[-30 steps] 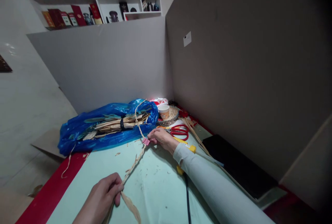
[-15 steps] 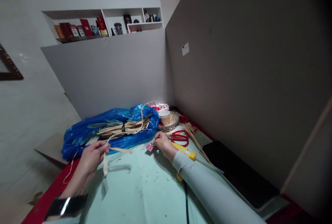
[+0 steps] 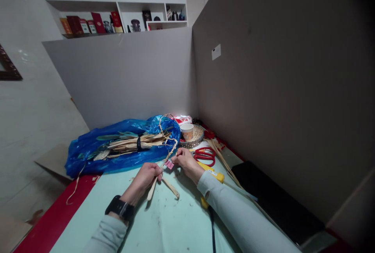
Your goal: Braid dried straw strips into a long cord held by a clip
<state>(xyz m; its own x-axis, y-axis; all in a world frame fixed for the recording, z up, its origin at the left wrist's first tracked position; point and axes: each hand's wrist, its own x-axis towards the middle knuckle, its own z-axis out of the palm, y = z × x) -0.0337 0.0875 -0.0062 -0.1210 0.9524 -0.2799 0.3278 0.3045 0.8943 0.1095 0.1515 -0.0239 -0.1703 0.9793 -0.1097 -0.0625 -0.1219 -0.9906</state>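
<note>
My left hand (image 3: 149, 175) pinches a braided straw cord (image 3: 170, 151) near its lower end, where two loose flat strands (image 3: 170, 187) hang below the fingers. From there the braid runs up and loops over the edge of the blue plastic bag (image 3: 96, 134). Close by on the right, my right hand (image 3: 187, 161) has its fingers closed on a pink binder clip (image 3: 169, 164), right beside the braid. Whether the clip touches the braid cannot be made out. Inside the bag lies a bundle of dry straw (image 3: 125, 145) bound with a dark tie.
Red-handled scissors (image 3: 205, 156) and a yellow glue gun (image 3: 215, 175) lie by my right forearm. Behind them a paper cup (image 3: 186, 131) stands on a woven tray (image 3: 197, 138). Loose straw strips (image 3: 224, 161) and a black flat object (image 3: 272, 194) line the right-hand panel.
My left hand has moved right with the straw, close to my right hand. The braid now shows between bag and hand. My right hand with the clip has barely moved.
</note>
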